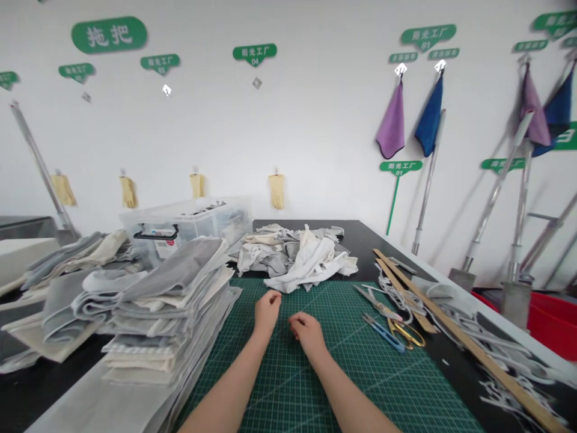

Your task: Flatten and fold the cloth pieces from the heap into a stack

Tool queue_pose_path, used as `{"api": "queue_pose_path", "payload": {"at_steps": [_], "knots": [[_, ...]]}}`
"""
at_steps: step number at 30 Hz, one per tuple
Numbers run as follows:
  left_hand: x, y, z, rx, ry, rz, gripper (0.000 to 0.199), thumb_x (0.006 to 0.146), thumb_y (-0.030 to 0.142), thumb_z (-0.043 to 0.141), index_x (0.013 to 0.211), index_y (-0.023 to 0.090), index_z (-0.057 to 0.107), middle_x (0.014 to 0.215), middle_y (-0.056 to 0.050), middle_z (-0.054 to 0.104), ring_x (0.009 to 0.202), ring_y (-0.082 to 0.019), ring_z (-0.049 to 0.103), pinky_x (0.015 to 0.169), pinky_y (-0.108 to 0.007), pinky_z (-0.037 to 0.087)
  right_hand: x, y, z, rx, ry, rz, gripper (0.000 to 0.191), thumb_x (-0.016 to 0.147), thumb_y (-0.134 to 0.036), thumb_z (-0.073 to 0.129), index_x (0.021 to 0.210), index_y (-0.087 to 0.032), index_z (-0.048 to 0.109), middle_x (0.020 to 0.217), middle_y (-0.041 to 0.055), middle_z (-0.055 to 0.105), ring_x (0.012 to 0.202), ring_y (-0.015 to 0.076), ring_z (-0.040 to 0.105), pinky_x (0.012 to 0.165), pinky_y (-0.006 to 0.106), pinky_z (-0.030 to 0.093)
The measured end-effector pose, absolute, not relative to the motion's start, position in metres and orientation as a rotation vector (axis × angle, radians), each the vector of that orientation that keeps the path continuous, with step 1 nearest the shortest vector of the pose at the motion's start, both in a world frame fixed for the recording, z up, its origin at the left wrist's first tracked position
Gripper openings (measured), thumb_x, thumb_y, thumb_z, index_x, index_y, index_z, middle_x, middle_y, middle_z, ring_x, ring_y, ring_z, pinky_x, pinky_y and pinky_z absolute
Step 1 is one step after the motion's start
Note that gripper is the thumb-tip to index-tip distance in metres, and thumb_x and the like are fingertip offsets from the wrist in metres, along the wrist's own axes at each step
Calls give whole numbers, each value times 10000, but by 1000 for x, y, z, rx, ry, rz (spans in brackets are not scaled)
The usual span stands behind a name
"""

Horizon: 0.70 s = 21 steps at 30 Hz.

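My left hand [268, 311] is over the green cutting mat [351, 373], fingers curled closed, beside the near edge of a white cloth [311, 258]. I cannot tell whether it touches the cloth. To its right and a little closer to me, my right hand [309, 334] is also curled closed above the mat. Whatever either hand may hold is hidden. The white cloth lies on a crumpled heap of grey and white cloth pieces [270, 255]. Right of my hands lie open metal scissors [378, 305], blue-handled scissors [385, 334] and gold-handled scissors [408, 334].
A tall stack of folded grey and cream cloths [157, 325] stands left of the mat. Behind it is a clear lidded plastic box [198, 225]. Wooden strips [469, 337] and tangled cloth strips [509, 355] line the right side. A red bucket [552, 325] stands beyond the table.
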<state>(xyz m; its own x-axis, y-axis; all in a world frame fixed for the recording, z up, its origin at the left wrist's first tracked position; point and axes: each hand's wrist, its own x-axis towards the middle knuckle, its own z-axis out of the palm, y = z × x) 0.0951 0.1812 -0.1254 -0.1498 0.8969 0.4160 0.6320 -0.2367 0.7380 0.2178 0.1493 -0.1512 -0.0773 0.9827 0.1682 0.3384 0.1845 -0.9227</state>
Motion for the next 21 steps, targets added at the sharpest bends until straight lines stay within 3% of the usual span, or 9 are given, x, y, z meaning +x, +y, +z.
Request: {"api": "queue_pose_path", "payload": {"at_steps": [7,13,17,21], "knots": [[75,240,-144,1692,2024,1400,221,727,215,349,813,177,548,835,-44,578,784,-147,524,700,-252,377,217,162,-156,-1299,-1540,920,203,645,-179,374,648,-179,576,530,-22,545,500,96,480,481,189,331],[61,282,-148,1757,2057,1298,276,617,148,486,861,238,579,1103,-23,461,986,-206,430,818,-311,330,213,167,-147,-1348,-1605,888,212,644,-175,376,634,-206,586,570,-32,570,546,106,497,497,190,319],[63,309,-155,1782,1979,1230,339,648,119,455,955,235,540,1075,-9,489,991,-150,447,837,-234,328,212,167,-142,-1378,-1635,897,226,656,-172,364,647,-207,587,574,-28,572,549,109,503,503,190,318],[59,336,-157,1655,2022,1191,390,763,173,290,1145,179,366,922,-35,556,820,-120,548,753,-233,383,212,167,-141,-1366,-1643,879,232,656,-159,359,635,-213,584,591,-26,577,585,115,511,532,191,324]]}}
